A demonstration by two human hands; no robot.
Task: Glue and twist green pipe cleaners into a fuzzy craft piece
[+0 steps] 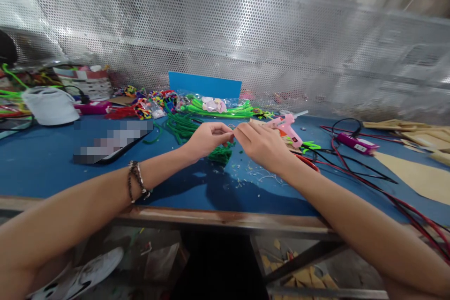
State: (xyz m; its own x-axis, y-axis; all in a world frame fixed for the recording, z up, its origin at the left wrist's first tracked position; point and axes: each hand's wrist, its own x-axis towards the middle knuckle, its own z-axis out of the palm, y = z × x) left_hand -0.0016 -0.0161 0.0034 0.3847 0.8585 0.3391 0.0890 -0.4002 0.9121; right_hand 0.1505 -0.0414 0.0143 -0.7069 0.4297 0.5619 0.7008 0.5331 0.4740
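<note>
My left hand (208, 140) and my right hand (262, 144) meet above the middle of the table with their fingertips pinched close together. Whatever lies between the fingertips is too small to make out. Just below them is a dark green fuzzy bundle (220, 154), partly covered by my left hand; I cannot tell whether it hangs from the fingers or rests on the table. Behind my left hand lie loose dark green pipe cleaners (177, 126). A pink glue gun (288, 130) lies beyond my right hand.
On the blue table (168, 180) are a phone (114, 143), a white cap (51, 105), bright green pipe cleaners (225, 111) and pale scraps (242, 178). Red and black cables (351, 168) run past a purple power strip (356, 143) at right. A perforated metal screen (211, 33) stands behind.
</note>
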